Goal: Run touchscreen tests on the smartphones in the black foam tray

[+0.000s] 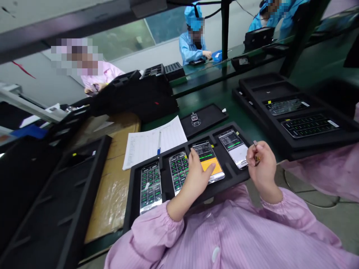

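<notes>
A black foam tray in front of me holds several lit phones side by side. My left hand rests on the third phone, whose screen shows an orange band, with the thumb near its lower edge. My right hand hovers just right of the tray, fingers closed around a small thin metal tool. The rightmost phone lies next to that hand. Two phones with green grids lie to the left.
A paper form with a blue pen lies behind the tray. A second black tray with two phones sits at right, an empty black tray at left on cardboard. Other people work across the green bench.
</notes>
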{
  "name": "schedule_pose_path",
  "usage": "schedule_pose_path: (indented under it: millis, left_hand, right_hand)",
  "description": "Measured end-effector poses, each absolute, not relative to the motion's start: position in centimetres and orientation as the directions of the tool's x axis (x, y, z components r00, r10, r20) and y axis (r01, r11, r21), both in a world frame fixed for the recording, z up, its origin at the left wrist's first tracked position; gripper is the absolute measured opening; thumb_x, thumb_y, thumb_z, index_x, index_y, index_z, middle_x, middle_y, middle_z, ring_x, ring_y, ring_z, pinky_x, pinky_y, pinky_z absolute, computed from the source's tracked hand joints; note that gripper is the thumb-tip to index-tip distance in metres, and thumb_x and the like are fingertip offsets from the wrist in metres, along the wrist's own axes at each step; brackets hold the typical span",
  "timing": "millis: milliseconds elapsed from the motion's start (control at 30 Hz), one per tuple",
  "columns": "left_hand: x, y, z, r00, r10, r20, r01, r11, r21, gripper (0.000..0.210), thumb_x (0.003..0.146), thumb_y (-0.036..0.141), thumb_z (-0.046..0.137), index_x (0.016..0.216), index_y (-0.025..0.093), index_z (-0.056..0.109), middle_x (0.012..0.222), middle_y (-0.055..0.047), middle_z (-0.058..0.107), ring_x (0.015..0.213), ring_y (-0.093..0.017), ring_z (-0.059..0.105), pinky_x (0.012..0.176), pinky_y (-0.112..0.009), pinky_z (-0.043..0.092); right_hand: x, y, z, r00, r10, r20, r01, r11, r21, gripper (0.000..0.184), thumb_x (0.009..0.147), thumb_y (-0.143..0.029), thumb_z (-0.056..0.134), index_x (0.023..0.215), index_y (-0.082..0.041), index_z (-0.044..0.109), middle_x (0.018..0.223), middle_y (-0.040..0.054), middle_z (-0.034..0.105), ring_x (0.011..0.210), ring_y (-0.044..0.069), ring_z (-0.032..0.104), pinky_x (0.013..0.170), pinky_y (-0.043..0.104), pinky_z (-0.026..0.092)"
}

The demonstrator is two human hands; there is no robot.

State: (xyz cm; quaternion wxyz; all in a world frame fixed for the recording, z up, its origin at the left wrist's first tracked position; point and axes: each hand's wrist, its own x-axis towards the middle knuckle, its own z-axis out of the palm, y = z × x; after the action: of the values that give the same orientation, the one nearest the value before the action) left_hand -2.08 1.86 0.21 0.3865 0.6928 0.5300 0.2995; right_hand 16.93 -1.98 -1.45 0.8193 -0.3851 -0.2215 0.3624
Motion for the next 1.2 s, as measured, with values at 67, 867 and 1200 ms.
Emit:
schedule_pose_path:
  millis: [67, 867, 1200]
  left_hand:
    - [-0.5, 1.3, 1.3, 0.348, 0.938, 0.007, 0.645, -0.245, 0.724, 0.089, 0.090, 0.037, 0.057, 0.159, 0.007, 0.008, 0.169, -0.025, 0.006, 0.157, -0.035, 0.001, 0.127, -0.055, 0.014]
    - [8.1, 3.8, 3.1, 0.267, 0.933, -0.243, -0.059, 0.267, 0.962, 0.045, 0.071, 0.008, 0.065, 0.112, 0.019, 0.052, 0.102, -0.007, 0.070, 0.084, -0.022, 0.071, 0.080, -0.039, 0.058]
    - [5.2, 2.0, 5.6, 0.231, 0.963, 0.137, -0.330, -0.055, 0.942, 0.047, 0.077, 0.013, 0.068, 0.117, 0.022, 0.046, 0.118, -0.007, 0.068, 0.109, -0.022, 0.069, 0.097, -0.039, 0.057]
  right_hand:
    - [16.8, -2.2, -1.6, 0.635, 0.762, 0.126, -0.397, 0.462, -0.793, 0.021, 0.080, -0.028, 0.065, 0.068, -0.021, 0.049, 0.055, -0.0047, 0.054, 0.041, 0.007, 0.037, 0.039, 0.018, 0.026]
    - [14.1, -7.0, -0.6, 0.565, 0.817, -0.111, -0.649, 0.358, -0.672, 0.024, 0.078, -0.030, 0.063, 0.071, -0.023, 0.042, 0.056, -0.0073, 0.047, 0.038, 0.006, 0.030, 0.038, 0.020, 0.020]
    - [13.4, -5.0, -0.5, 0.367, 0.928, -0.059, -0.486, 0.138, -0.863, 0.039, 0.078, -0.050, 0.079, 0.072, -0.020, 0.054, 0.053, -0.0034, 0.057, 0.035, 0.004, 0.027, 0.034, 0.017, 0.015]
